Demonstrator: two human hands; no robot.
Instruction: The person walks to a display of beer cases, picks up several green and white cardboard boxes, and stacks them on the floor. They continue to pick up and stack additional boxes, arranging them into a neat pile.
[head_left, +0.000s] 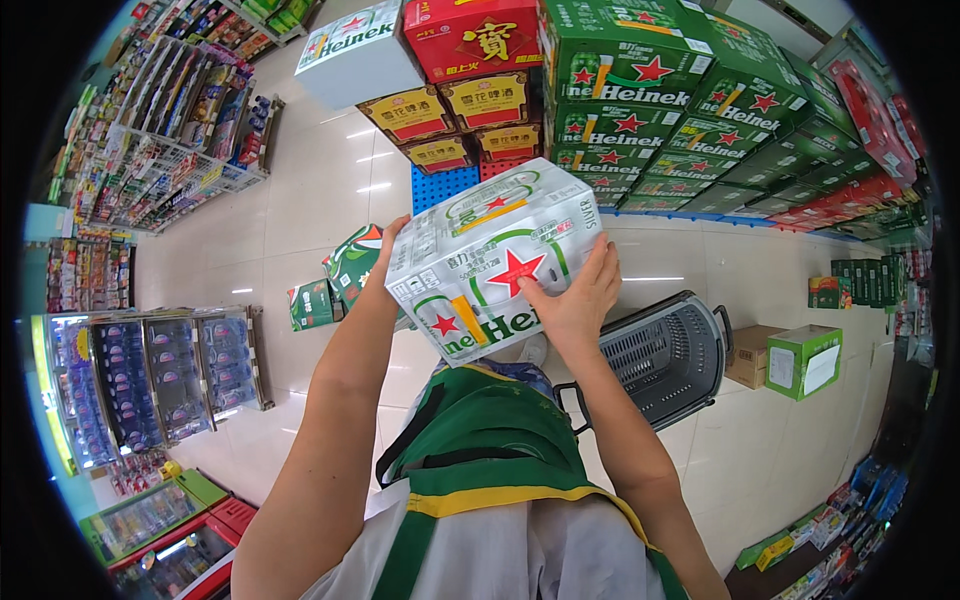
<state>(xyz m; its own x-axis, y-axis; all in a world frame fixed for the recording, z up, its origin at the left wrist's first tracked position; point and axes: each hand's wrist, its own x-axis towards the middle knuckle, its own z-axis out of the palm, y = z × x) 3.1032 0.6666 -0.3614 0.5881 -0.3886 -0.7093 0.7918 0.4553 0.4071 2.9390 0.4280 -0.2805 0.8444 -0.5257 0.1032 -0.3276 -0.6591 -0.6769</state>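
Note:
A silver-white Heineken beer carton (491, 262) is held up, tilted, in front of my body between both hands. My left hand (391, 244) presses on its left end, the fingers partly hidden behind the edge. My right hand (576, 300) is spread over the lower right corner, thumb on the printed red star. Beyond the carton are stacked yellow-and-red beer cartons (486, 101), with a red carton (472, 37) and another white Heineken carton (358, 52) on top. Green Heineken cartons (630, 82) are piled to their right.
A grey plastic shopping basket (660, 360) stands on the floor at my right, near a brown carton (742, 356) and a green box (804, 361). Green cartons (311, 304) lie at the left. A blue perforated pallet (442, 187) sits ahead; shelves (180, 112) line the left.

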